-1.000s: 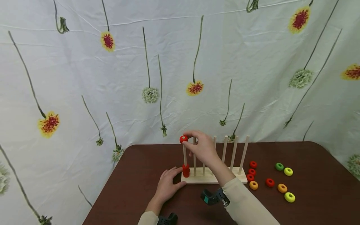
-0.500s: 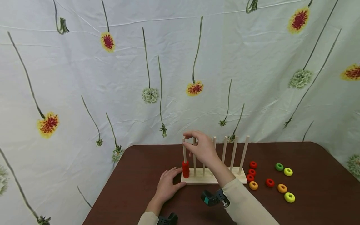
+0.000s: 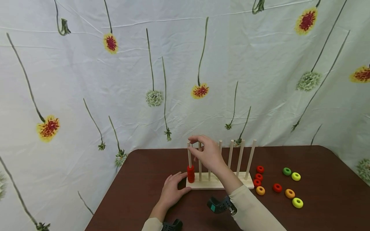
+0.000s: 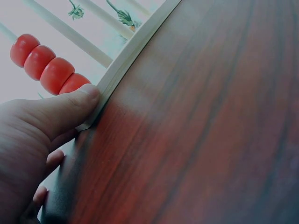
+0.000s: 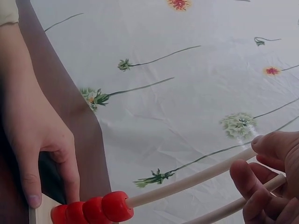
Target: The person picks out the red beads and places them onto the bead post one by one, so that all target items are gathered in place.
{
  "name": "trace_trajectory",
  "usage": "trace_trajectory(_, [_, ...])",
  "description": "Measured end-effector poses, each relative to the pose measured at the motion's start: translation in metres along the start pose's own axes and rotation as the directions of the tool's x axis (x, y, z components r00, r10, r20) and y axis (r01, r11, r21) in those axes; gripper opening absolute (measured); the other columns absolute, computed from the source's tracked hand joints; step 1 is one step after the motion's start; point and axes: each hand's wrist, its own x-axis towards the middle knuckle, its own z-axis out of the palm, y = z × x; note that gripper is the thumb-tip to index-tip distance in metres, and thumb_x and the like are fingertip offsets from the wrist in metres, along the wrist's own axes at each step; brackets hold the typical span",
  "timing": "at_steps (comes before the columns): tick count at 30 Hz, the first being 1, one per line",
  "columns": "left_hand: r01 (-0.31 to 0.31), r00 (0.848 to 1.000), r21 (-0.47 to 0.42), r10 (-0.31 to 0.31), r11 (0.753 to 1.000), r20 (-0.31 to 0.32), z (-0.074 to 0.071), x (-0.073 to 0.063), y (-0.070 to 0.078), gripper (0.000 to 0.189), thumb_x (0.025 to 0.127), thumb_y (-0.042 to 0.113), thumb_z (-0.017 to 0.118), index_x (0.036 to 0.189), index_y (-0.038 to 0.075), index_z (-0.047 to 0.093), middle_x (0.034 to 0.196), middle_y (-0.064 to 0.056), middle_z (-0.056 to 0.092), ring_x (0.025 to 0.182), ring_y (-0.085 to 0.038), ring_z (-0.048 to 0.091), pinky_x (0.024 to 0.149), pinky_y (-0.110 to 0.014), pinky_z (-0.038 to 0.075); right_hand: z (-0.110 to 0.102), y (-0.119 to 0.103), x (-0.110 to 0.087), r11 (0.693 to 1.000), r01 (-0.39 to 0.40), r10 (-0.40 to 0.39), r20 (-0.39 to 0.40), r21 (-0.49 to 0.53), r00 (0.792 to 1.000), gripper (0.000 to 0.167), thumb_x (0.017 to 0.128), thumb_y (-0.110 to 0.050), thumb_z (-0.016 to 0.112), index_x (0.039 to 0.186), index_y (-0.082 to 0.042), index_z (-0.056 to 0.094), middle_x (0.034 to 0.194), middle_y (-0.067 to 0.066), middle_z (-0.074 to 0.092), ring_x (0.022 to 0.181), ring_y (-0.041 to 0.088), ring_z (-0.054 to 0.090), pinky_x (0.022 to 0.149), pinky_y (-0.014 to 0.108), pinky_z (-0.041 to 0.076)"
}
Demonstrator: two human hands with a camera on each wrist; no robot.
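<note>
A wooden peg stand (image 3: 214, 183) with a row of upright pegs is on the dark table. Several red beads (image 3: 191, 174) are stacked at the bottom of its leftmost peg (image 5: 187, 183). My left hand (image 3: 173, 188) holds the left end of the base, thumb at the front edge; the thumb (image 4: 79, 100) shows beside the lowest bead in the left wrist view. At the top of that leftmost peg is my right hand (image 3: 209, 154), thumb and index finger apart around the tip with no bead between them. The other pegs carry no beads where they show; the right forearm covers part of the stand.
Loose beads lie right of the stand: several red ones (image 3: 259, 176), orange ones (image 3: 290, 193), yellow ones (image 3: 297, 202) and a green one (image 3: 287, 171). A flowered cloth (image 3: 130, 80) hangs behind the table (image 3: 138, 179).
A red bead that my right hand held at the tip of the leftmost peg has been let go and dropped onto the red stack. Both hands have stayed nearly still.
</note>
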Motion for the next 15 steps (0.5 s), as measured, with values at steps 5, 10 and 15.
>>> trace_trajectory(5, [0.003,1.000,0.000,-0.003,1.000,0.003,-0.0002,-0.0001,0.0004,0.057,0.085,0.033,0.079,0.135,0.012,0.063,0.137,-0.008,0.065,0.138,-0.033,0.051,0.120,-0.061,0.027,-0.0002,0.0016,-0.0016,1.000,0.006,-0.006,0.001,0.018,1.000,0.032,0.092,-0.014,0.073,0.123,-0.017,0.068,0.115,0.005,0.068,0.054,0.009,0.063,0.051,0.027,0.054])
trace_trajectory(10, [0.002,1.000,-0.007,-0.002,1.000,0.005,-0.0006,0.0002,0.0012,0.057,0.085,0.033,0.079,0.135,0.012,0.063,0.137,-0.008,0.065,0.138,-0.033,0.050,0.120,-0.061,0.027,-0.0020,0.0029,-0.0046,1.000,0.019,-0.019,-0.013,0.020,1.000,0.033,0.092,-0.013,0.072,0.125,-0.018,0.068,0.119,0.005,0.067,0.055,0.009,0.062,0.052,0.027,0.054])
trace_trajectory(15, [0.001,1.000,0.000,-0.001,1.000,0.001,-0.0004,0.0006,0.0012,0.057,0.085,0.033,0.079,0.135,0.012,0.063,0.137,-0.007,0.065,0.138,-0.033,0.051,0.120,-0.061,0.027,-0.0033,0.0058,-0.0069,0.999,0.048,-0.047,-0.035,0.009,0.998,0.032,0.094,-0.013,0.070,0.125,-0.018,0.068,0.123,0.005,0.065,0.054,0.008,0.062,0.053,0.025,0.054])
